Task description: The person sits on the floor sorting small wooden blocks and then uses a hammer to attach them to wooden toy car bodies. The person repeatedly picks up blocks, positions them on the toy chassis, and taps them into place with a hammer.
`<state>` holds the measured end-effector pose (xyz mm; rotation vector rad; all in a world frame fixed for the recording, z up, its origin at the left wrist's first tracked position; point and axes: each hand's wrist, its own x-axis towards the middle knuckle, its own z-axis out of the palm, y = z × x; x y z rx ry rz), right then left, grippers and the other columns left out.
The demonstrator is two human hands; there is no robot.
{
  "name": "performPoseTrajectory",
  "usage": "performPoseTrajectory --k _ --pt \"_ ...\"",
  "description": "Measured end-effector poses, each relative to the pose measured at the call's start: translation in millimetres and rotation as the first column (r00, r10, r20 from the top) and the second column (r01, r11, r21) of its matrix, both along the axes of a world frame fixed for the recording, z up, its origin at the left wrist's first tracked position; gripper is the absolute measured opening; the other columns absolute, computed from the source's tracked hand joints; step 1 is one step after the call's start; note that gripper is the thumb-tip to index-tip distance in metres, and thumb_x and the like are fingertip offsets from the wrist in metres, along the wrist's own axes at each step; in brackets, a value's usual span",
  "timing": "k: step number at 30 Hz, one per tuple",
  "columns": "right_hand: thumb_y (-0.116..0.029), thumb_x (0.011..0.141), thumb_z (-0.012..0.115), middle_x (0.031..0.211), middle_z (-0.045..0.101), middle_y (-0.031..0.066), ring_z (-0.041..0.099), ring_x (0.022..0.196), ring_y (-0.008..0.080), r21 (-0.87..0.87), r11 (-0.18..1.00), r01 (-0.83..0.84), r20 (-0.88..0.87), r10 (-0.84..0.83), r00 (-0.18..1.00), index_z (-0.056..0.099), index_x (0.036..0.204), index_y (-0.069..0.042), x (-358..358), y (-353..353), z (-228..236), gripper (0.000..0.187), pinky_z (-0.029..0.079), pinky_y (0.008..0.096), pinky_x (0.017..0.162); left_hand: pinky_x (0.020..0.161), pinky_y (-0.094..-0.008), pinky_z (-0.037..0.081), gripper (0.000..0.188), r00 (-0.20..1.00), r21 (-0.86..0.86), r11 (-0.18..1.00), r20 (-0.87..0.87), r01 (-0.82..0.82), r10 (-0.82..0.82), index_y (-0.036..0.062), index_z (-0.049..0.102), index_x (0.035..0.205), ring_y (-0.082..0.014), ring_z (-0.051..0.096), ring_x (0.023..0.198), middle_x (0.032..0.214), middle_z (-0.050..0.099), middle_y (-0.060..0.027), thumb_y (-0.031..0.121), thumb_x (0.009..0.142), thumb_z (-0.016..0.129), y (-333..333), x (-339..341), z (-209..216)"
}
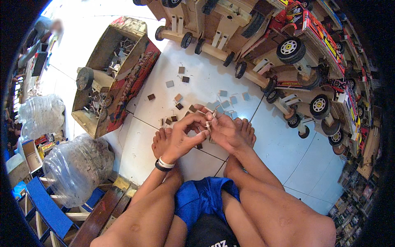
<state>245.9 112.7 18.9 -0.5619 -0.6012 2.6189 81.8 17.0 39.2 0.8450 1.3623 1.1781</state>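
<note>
My left hand (184,133), with a white and a black band on its wrist, is closed in a pinch, thumb and forefinger meeting at a small pale piece (208,124). Beside it my right hand (227,132) is closed on the same piece, fingertips touching those of the left. Its exact kind is too small to tell. A thin whitish bit (213,114) shows between the upper fingers. Around the hands, small square blocks lie on the white tiles: brown and black ones (168,120) to the left, grey ones (233,100) beyond the right hand. Some seem to have thin wire on them.
A wooden toy truck body (91,113) with small pieces inside stands at the left. Clear plastic bottles (78,168) lie nearer, by a brown wooden beam (95,220). Toy trucks with black wheels (291,50) are stacked along the right. My bare feet (245,131) flank the hands.
</note>
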Motion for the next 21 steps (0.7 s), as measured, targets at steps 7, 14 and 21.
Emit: performPoseTrajectory --k 7,14,21 --pt "-0.028 0.106 0.064 0.163 0.044 0.0157 0.043 0.149 0.0281 -0.004 0.996 0.09 -0.008 -0.09 0.996 0.064 0.122 -0.004 4.8 6.0 2.2 0.028 0.038 0.0478 0.12 0.087 -0.0277 0.057 0.027 0.992 -0.106 0.994 0.119 -0.02 0.032 -0.0005 0.067 0.113 -0.0115 0.068 0.094 0.103 0.07 -0.0036 0.009 0.091 0.079 -2.6 -3.1 2.0" --pt "-0.028 0.107 0.063 0.15 0.058 0.0117 0.052 0.141 0.0257 -0.096 0.98 0.171 0.103 -0.162 0.982 0.067 0.127 -0.008 17.9 9.7 -14.5 0.029 0.045 0.0458 0.108 0.085 -0.0266 0.054 0.018 0.993 -0.08 0.996 -0.117 -0.029 0.019 0.0032 0.067 0.107 -0.0101 0.066 0.092 0.099 0.067 -0.0003 0.01 0.091 0.075 -9.3 -9.3 0.0" --pt "-0.018 0.101 0.072 0.129 0.071 0.0107 0.065 0.122 0.0222 0.358 0.933 0.012 0.655 -0.261 0.709 0.068 0.131 -0.005 38.6 24.3 -16.5 0.033 0.052 0.0392 0.101 0.078 -0.0304 0.054 0.025 0.927 -0.107 0.991 -0.372 -0.081 0.035 0.0028 0.069 0.108 -0.0148 0.067 0.083 0.099 0.069 -0.0048 0.012 0.086 0.079 -19.7 -17.9 -1.7"
